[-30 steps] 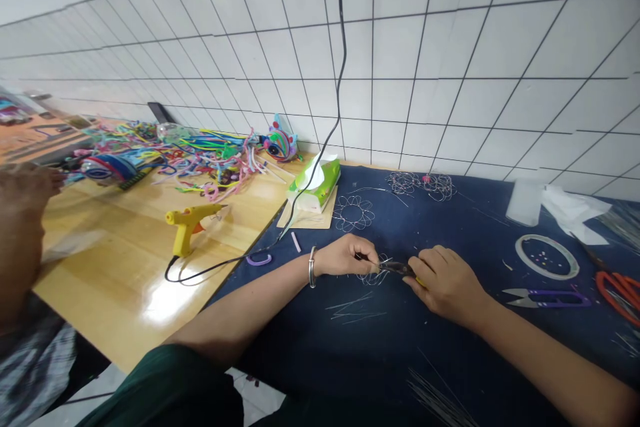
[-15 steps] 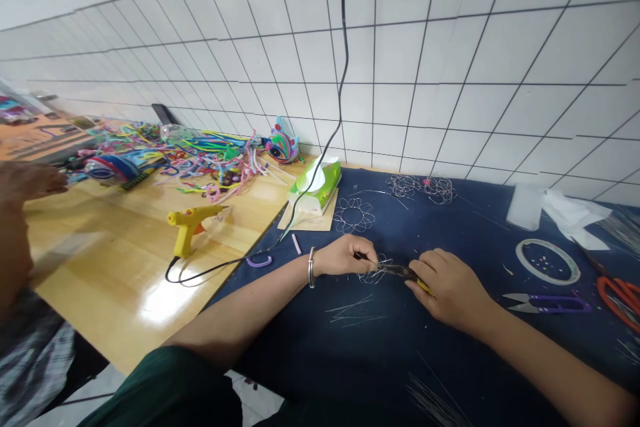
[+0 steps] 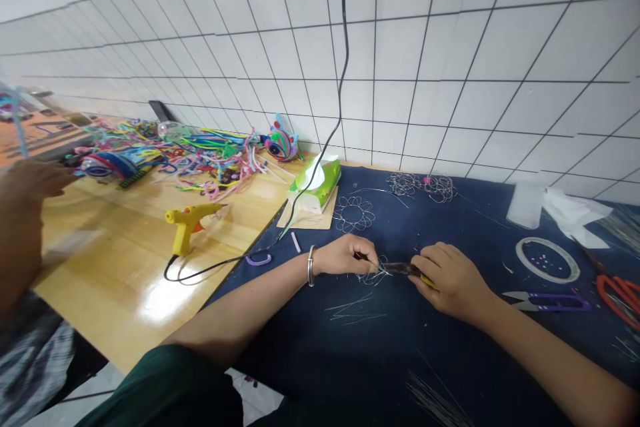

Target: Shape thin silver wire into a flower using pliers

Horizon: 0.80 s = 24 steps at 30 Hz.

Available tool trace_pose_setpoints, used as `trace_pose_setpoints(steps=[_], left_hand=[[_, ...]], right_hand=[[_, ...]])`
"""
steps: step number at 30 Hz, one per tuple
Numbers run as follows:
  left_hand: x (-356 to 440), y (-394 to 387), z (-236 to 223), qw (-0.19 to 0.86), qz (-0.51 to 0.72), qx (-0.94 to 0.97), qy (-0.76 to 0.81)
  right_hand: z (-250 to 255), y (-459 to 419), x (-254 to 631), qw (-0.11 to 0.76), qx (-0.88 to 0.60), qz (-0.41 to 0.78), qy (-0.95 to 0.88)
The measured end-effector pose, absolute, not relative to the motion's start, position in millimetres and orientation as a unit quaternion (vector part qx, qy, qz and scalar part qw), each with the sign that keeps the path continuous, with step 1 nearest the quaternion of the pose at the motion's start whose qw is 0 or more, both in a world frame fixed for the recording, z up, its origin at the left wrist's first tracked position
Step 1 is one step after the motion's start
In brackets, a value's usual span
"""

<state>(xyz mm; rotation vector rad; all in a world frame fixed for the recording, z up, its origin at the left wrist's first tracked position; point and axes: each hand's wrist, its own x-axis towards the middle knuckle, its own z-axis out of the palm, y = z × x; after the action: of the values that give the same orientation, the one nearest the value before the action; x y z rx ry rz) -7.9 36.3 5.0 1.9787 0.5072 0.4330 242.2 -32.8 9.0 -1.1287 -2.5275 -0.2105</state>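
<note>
My left hand (image 3: 350, 255) is closed, pinching a small looped wire piece (image 3: 371, 278) between thumb and fingers just above the blue cloth (image 3: 310, 340). From the right, my right hand (image 3: 447, 280) grips pliers (image 3: 403, 268) with yellow handles, their dark jaws at the loose wire ends. Whether the jaws bite on a wire is too small to tell. A flower-shaped wire ring (image 3: 354, 213) lies just beyond my left hand. Several cut wires (image 3: 355, 309) rest on the cloth nearer to me.
A yellow glue gun (image 3: 187, 227) stands on the wooden table, its cord running to the right. Beyond are a tissue pack (image 3: 317, 187) and wire coils (image 3: 435, 187). Rightward lie purple snips (image 3: 555, 301), a white ring (image 3: 523, 260) and red-handled scissors (image 3: 617, 297). A co-worker's hand (image 3: 37, 180) is at left.
The pliers and my right hand have shifted slightly to the right, away from the wire piece. My left hand stays nearly in place. At left, the co-worker's hand has moved a little.
</note>
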Motion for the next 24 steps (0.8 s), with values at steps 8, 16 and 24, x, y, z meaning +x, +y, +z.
trace_pose_setpoints(steps=[8,16,24], left_hand=[[-7,36,6,0.486,0.174,0.834,0.195],[-7,32,7,0.46,0.178,0.847,0.2],[-4,30,5,0.423,0.188,0.859,0.221]], right_hand=[[13,-38,238,0.164,-0.394,-0.102,-0.898],[10,-40,239,0.15,-0.386,-0.137,-0.9],[10,-47,234,0.14,-0.418,-0.111,-0.891]])
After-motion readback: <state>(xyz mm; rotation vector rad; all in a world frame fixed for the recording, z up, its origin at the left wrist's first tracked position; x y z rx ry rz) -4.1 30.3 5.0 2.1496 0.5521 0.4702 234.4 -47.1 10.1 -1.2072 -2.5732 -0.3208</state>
